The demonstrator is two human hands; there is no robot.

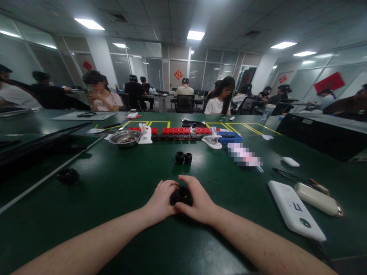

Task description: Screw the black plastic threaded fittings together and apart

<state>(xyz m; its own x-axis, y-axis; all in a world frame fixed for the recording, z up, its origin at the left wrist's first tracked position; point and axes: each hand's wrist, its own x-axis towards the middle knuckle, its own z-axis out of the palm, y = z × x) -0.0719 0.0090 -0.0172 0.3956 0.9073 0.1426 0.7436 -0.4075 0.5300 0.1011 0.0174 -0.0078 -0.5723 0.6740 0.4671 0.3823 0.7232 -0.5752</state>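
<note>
A small black round part rests on the green table right in front of me. My left hand grips its left side with curled fingers. My right hand wraps over its right side and top. Two more black cylindrical parts stand side by side a little farther away, untouched.
A white power bank and a beige case lie at the right. A black disc sits at the left. Farther back are a metal bowl, a row of red blocks, white holders and seated people.
</note>
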